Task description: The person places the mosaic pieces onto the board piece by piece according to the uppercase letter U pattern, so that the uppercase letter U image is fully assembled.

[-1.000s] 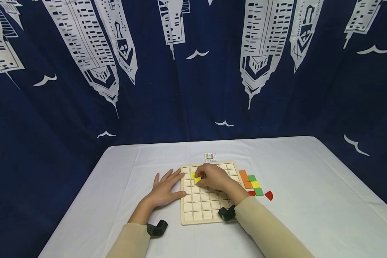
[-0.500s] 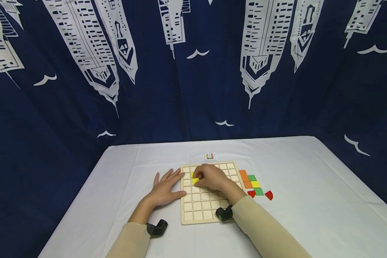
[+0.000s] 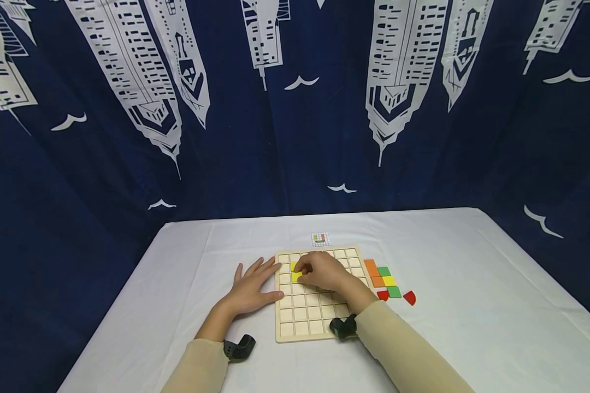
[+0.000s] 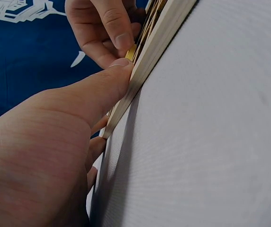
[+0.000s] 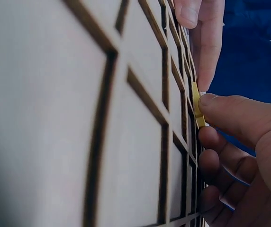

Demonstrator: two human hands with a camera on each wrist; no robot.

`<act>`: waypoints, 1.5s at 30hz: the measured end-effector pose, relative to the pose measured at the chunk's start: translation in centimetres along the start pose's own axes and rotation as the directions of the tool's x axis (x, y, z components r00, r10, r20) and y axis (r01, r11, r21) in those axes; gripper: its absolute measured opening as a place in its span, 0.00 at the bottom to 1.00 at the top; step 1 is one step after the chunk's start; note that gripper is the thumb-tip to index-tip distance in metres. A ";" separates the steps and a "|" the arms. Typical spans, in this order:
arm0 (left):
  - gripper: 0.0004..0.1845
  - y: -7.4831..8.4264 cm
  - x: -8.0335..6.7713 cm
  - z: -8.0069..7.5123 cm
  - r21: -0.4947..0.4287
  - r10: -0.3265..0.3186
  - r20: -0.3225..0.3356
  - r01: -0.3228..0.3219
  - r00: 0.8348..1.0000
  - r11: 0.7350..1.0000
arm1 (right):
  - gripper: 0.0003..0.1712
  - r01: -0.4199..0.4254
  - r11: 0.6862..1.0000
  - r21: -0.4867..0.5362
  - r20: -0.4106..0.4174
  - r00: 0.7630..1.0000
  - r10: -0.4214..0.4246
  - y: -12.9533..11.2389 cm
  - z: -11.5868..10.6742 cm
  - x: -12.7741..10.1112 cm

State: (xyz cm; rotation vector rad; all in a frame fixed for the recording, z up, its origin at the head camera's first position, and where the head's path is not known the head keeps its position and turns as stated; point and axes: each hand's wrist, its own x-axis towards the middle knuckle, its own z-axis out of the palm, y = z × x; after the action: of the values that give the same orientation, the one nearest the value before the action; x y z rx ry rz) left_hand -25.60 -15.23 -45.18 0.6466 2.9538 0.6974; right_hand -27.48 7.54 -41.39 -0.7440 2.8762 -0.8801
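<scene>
A wooden grid board (image 3: 300,329) lies on the white cloth. Two yellow square tiles sit one behind the other near its left side; the nearer yellow tile (image 3: 296,277) lies under the fingertips of my right hand (image 3: 324,271). Thumb and forefinger pinch at that tile, seen edge-on as a yellow strip (image 5: 197,104) in the right wrist view. Part of the farther yellow tile (image 3: 293,266) is covered by the curled fingers. My left hand (image 3: 252,290) is spread flat, its thumb and fingertips touching the board's left edge (image 4: 147,64).
Right of the board lie orange tiles (image 3: 371,268), green tiles (image 3: 394,292), a yellow tile (image 3: 389,281) and red rounded pieces (image 3: 409,297). A small printed pattern card (image 3: 320,239) lies behind the board. A dark blue printed curtain (image 3: 285,136) hangs beyond the table.
The right hand has moved slightly left and brought the nearer yellow tile down into line with the farther one. It has barely moved over the last half second. The left hand has stayed still.
</scene>
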 end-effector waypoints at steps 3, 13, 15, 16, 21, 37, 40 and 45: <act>0.41 0.0 -0.1 -0.1 -0.006 -0.004 0.003 0.004 1.000 1.000 | 0.07 0.023 1.000 0.015 -0.008 1.000 -0.023 0.0 0.1 0.0; 0.40 0.1 -0.1 -0.1 -0.011 0.004 -0.016 -0.004 1.000 1.000 | 0.07 0.030 0.999 0.030 -0.034 0.999 -0.029 -0.1 0.3 0.0; 0.39 0.1 -0.1 -0.1 -0.012 0.002 -0.016 -0.002 1.000 1.000 | 0.07 0.023 0.999 0.039 -0.032 0.999 -0.022 -0.2 0.3 -0.1; 0.39 0.2 -0.1 -0.1 -0.013 0.003 -0.018 -0.003 1.000 1.000 | 0.07 0.022 0.999 0.044 -0.031 0.999 -0.020 -0.2 0.2 -0.1; 0.39 0.2 -0.1 -0.1 -0.016 0.008 -0.019 -0.008 1.000 1.000 | 0.08 -0.008 0.996 0.089 -0.015 1.000 0.010 -0.2 0.1 -0.4; 0.40 0.1 0.1 0.1 -0.012 -0.007 -0.006 0.006 1.000 1.000 | 0.17 0.038 0.994 0.107 0.065 0.997 -0.045 0.1 -0.5 -1.6; 0.40 0.1 0.0 0.0 -0.014 -0.006 -0.007 0.006 1.000 1.000 | 0.19 0.058 0.993 0.103 0.075 0.995 -0.066 0.2 -0.6 -2.0; 0.40 0.1 0.0 0.0 -0.011 -0.006 -0.009 0.006 1.000 1.000 | 0.20 0.090 0.989 0.118 0.063 0.993 -0.098 0.3 -0.8 -2.5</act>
State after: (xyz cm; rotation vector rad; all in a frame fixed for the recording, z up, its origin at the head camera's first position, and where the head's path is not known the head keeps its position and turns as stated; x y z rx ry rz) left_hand -25.53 -15.19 -45.14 0.6357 2.9567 0.7173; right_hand -25.54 9.34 -41.09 -0.8851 2.7237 -1.0010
